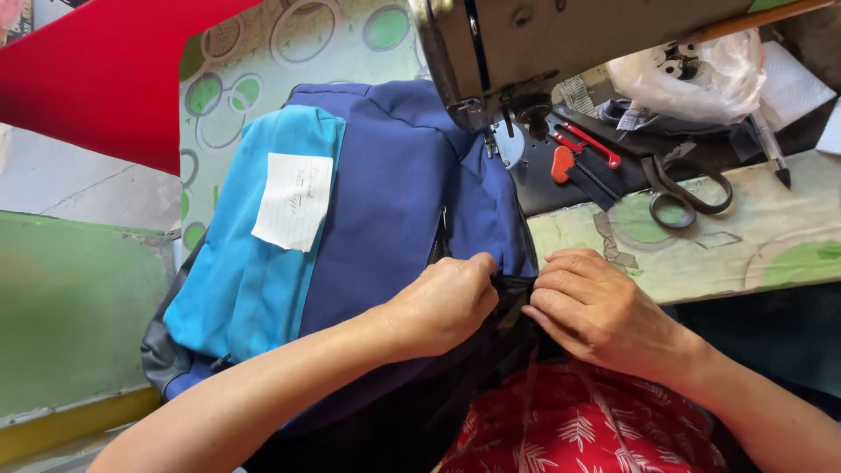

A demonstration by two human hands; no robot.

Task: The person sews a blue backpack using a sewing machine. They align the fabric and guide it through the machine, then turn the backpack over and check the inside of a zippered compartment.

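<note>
A navy and light-blue backpack lies across the sewing table in front of the sewing machine. A white paper slip is stuck on its light-blue panel. My left hand pinches the backpack's dark edge near its zipper. My right hand grips the same dark edge from the right, knuckles up. The two hands nearly touch over the black fabric. The machine's needle and presser foot sit just beyond the hands.
Black scissors and a red-handled tool lie on the machine bed to the right. A clear plastic bag and a pen sit farther right. A red cloth hangs at upper left.
</note>
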